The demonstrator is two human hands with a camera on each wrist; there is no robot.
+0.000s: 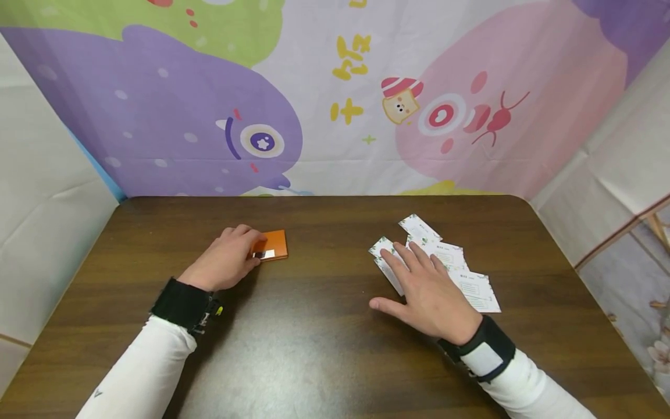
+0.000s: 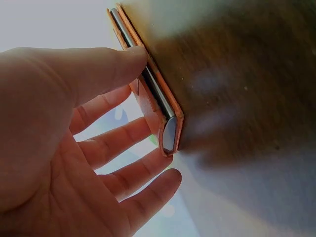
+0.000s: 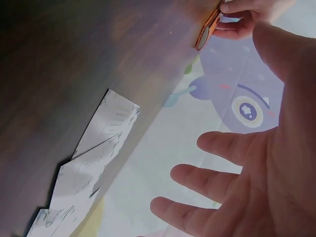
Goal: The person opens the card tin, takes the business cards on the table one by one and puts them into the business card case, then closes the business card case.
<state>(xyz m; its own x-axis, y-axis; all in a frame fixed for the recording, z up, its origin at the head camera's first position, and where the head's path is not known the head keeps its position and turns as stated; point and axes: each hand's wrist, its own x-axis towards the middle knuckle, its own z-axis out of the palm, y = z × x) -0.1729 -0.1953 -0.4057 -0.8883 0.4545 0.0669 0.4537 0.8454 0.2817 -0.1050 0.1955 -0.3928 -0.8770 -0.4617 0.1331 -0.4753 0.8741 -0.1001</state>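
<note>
On the left of the table lies a flat orange card case (image 1: 275, 242) with a white patch on its top. My left hand (image 1: 226, 256) holds it at its left side. In the left wrist view, the thumb (image 2: 121, 64) presses the edge of the case (image 2: 148, 101), where a metal rim shows between two orange covers, and the fingers reach over its top. My right hand (image 1: 426, 291) is spread with straight fingers over several white printed cards (image 1: 473, 289). In the right wrist view it is apart from the cards (image 3: 89, 168) and holds nothing; in the head view it hides part of them.
The dark brown wooden table (image 1: 309, 326) has rounded far corners. Behind it hangs a cloth (image 1: 335, 157) with cartoon prints. Pale cloths (image 1: 47, 192) close off both sides. The cards overlap in a loose spread, one small card (image 1: 420, 227) at the far end.
</note>
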